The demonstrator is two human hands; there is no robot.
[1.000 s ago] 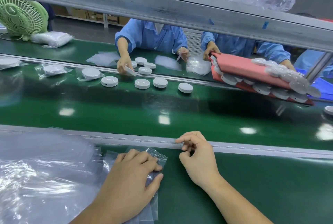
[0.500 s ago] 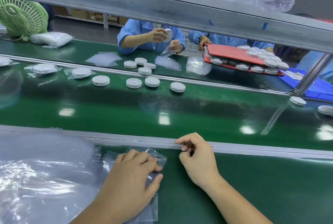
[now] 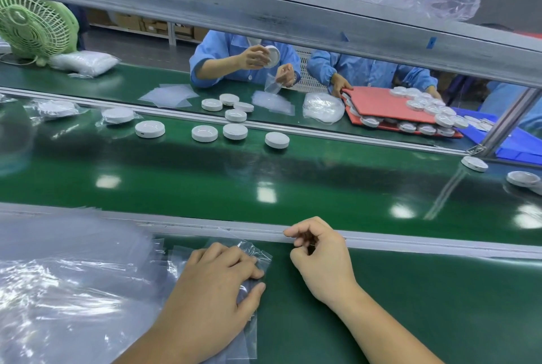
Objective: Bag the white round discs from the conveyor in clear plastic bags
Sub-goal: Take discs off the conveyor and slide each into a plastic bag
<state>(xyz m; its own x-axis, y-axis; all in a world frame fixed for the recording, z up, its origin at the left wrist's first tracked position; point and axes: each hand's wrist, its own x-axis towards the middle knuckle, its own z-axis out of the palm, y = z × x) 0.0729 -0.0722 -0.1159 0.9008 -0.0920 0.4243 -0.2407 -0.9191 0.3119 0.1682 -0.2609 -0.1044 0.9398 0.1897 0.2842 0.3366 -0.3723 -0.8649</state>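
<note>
Belt (image 3: 293, 176): glossy dark green.
Desk (image 3: 410, 305): dark green.
Discs (image 3: 149, 128): white.
Bags (image 3: 73, 275): clear, with white glare.
Fan (image 3: 35, 26): pale green, radial ribbed grille.
Tray (image 3: 378, 105): coral red.
Bin (image 3: 519, 143): blue.
Coats (image 3: 217, 47): light blue.
Rail (image 3: 264, 14): dull grey.

Fwd of your right grip (image 3: 321, 262) the belt (image 3: 322, 187) gives a wide bare lane btwn the near rail (image 3: 425, 242) and the row of loose discs (image 3: 204, 133) by its far edge; more discs (image 3: 523, 178) sit at the belt's far right. Overhead beam (image 3: 293, 16) w/ its slanted post (image 3: 510, 120) bars reach to the far side. Left: heap of plastic bags (image 3: 58, 275) covers the desk (image 3: 440, 305) up to your left grip (image 3: 211, 290). Right of your right grip the desk is bare.
</note>
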